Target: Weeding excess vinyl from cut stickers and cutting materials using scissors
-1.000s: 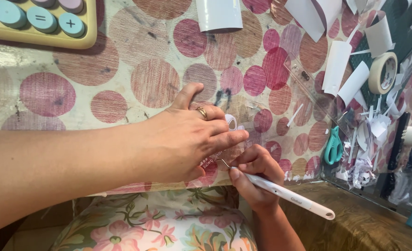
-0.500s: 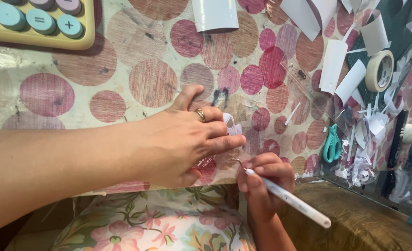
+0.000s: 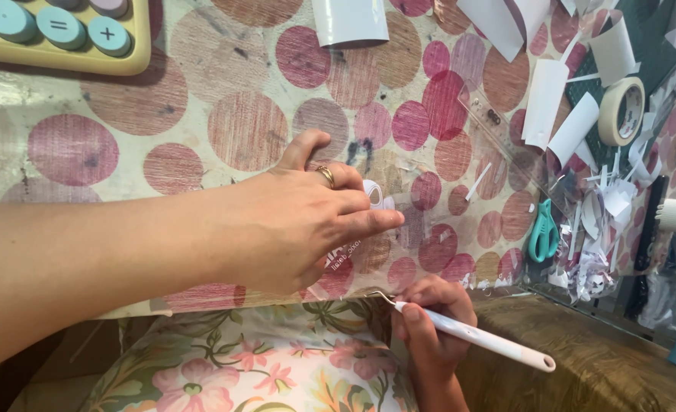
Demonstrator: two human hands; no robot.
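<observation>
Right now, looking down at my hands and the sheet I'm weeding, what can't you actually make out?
Head view:
- The white sticker is mostly hidden under the left hand.
- The hook tip of the weeding tool in the right hand is too thin to tell whether it touches the clear sheet.
- The keypad is cut off by the top edge.
- The scissors are partly buried in paper scraps.

A left hand (image 3: 300, 217) lies flat on the surface (image 3: 200, 99), covering a small sticker sheet (image 3: 376, 200). Just before it, at the near edge, the right hand (image 3: 429, 336) holds a hooked tool (image 3: 467, 336). Scissors (image 3: 544, 233) lie right; tape roll (image 3: 621, 112) far right; calculator (image 3: 63, 34) far left.
</observation>
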